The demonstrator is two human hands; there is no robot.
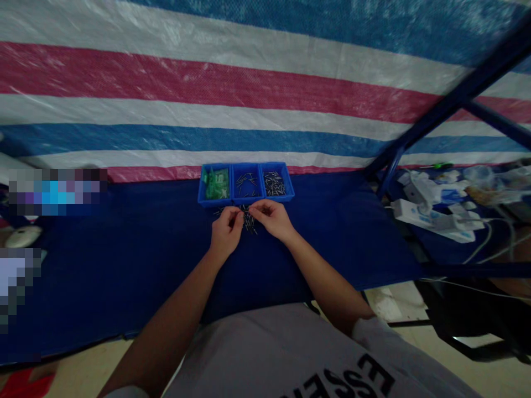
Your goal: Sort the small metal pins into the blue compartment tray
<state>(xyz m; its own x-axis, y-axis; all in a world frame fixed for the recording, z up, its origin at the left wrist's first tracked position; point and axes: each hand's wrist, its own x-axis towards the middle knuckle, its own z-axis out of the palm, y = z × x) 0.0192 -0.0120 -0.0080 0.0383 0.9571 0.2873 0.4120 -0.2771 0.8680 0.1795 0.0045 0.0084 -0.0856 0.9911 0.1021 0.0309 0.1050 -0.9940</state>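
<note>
My left hand and my right hand meet just in front of a blue three-compartment tray, fingertips nearly touching. Thumb and fingers are pinched together on both; whatever lies between them is too small to make out. Under and between the fingertips is a loose pile of thin metal pins or screws, and a few more stick out past my left fingers. Inside the tray, the left compartment holds green plastic packets. Scattered dark metal pieces lie in the middle one, and a denser heap of metal pieces fills the right one.
Dark blue cloth covers the table. A striped plastic sheet hangs behind it. To the right, past a blue metal frame, lie a white power strip, cables and clutter. A white rounded object sits far left.
</note>
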